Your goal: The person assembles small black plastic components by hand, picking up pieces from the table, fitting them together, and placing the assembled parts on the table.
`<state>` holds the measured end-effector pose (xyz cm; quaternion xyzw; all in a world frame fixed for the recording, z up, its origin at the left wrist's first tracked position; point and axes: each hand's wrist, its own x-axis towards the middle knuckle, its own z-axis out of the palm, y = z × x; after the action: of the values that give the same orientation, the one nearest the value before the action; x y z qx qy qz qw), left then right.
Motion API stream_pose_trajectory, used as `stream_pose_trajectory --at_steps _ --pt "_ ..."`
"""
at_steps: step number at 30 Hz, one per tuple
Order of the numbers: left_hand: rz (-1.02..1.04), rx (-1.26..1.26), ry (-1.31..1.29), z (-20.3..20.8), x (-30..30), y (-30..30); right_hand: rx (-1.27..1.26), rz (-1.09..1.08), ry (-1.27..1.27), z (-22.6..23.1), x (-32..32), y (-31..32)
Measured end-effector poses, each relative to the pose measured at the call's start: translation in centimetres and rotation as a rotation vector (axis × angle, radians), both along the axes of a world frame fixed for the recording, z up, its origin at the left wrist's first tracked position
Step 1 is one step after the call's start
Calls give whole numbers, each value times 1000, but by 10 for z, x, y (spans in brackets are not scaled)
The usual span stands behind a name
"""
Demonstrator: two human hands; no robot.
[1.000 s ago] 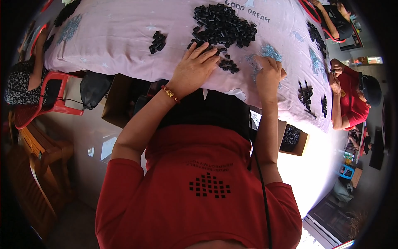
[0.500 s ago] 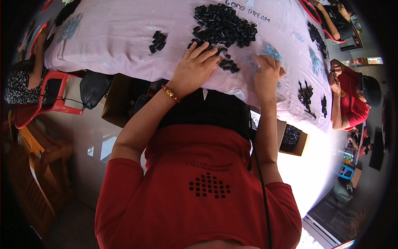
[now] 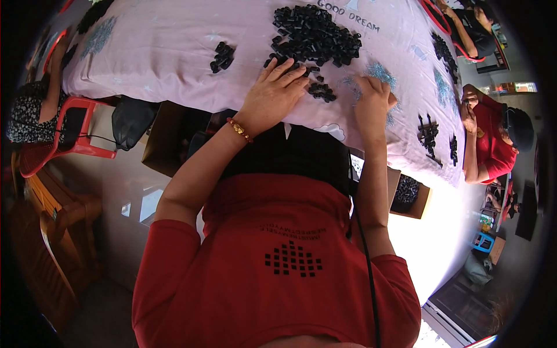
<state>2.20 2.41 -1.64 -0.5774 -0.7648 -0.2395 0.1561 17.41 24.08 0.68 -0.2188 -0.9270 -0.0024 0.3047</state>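
On the pale pink cloth (image 3: 168,64) of the table lies a big heap of small black plastic pieces (image 3: 316,36). My left hand (image 3: 277,91) rests palm down below the heap, fingers outstretched, its fingertips against a few black pieces at the heap's near edge. Right of these fingers sits a small cluster of black pieces (image 3: 322,91). My right hand (image 3: 374,104) is at a pile of thin bluish-silver bits (image 3: 382,73), thumb and fingers bent together; anything between them is too small to make out. Farther left lies another little group of black pieces (image 3: 222,57).
Black pieces joined on thin sticks (image 3: 428,138) lie near the table's right edge. Below that edge stands a cardboard box (image 3: 426,200) of black pieces. Another open box (image 3: 165,139) and a red plastic chair (image 3: 87,130) are at left. People sit around the table, one in red (image 3: 499,139) at right.
My right hand's fingers have drawn slightly closer together at the silvery pile. My left hand stays almost where it was.
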Motion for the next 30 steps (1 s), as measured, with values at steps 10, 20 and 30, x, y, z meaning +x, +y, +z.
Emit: stream_pose_trajectory --at_steps 10,20,30 --pt "-11 47 21 0 -1 0 -30 27 -92 4 1 -3" --pt "-9 44 12 0 -1 0 -39 96 -53 8 1 -8" --pt "-17 40 14 0 -1 1 -73 48 16 3 3 -1"
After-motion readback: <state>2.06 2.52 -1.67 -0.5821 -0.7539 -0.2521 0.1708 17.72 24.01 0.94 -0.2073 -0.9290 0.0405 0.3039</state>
